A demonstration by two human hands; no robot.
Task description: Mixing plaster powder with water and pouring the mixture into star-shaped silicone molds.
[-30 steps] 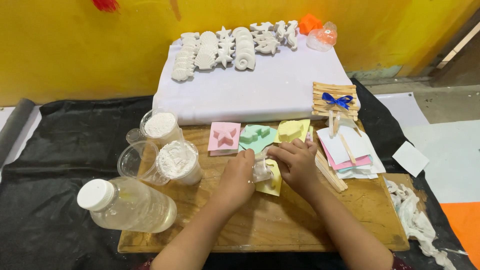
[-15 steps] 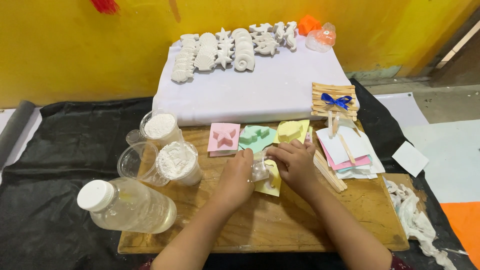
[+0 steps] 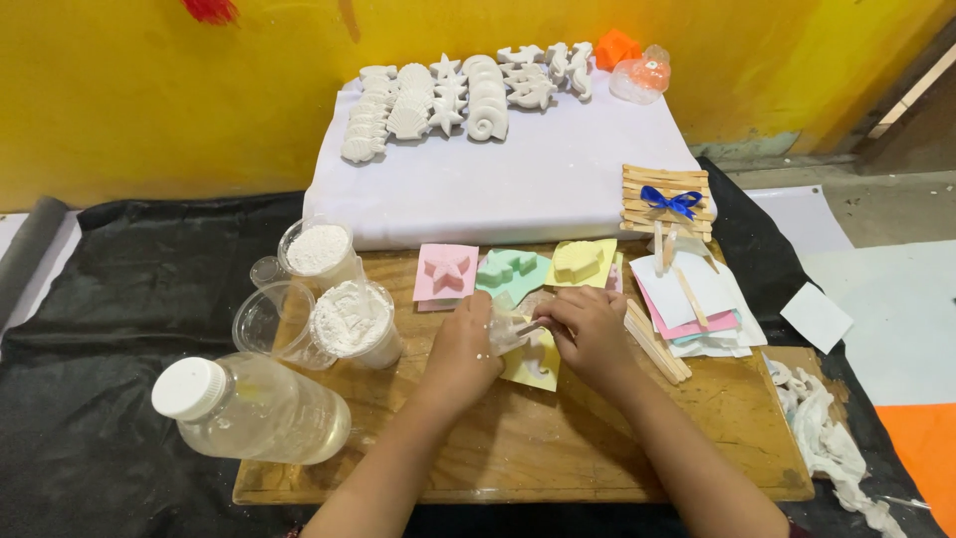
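Seemingly, from the head view, both hands meet over a yellow mould [image 3: 533,367] lying on the wooden tabletop [image 3: 518,448]. The left hand [image 3: 463,349] and right hand [image 3: 588,334] together pinch a small clear plastic piece [image 3: 513,332], its long axis running left to right between them, just below the green mould [image 3: 511,271].

The board [image 3: 518,448] is bare wood, matt with visible grain. Over the counter lies a black plastic sheet [image 3: 129,299], faintly shiny and wrinkled. The bottle [image 3: 254,408] and cups [image 3: 269,319] are clear glossy plastic; two cups hold dull white powder [image 3: 349,317]. The moulds [image 3: 513,271] look like soft, smooth pastel rubber. The white castings [image 3: 448,95] are chalky and matt, resting on smooth white cloth [image 3: 518,189]. Thin sticks [image 3: 657,344] are pale raw wood, beside matt paper sheets [image 3: 697,294].
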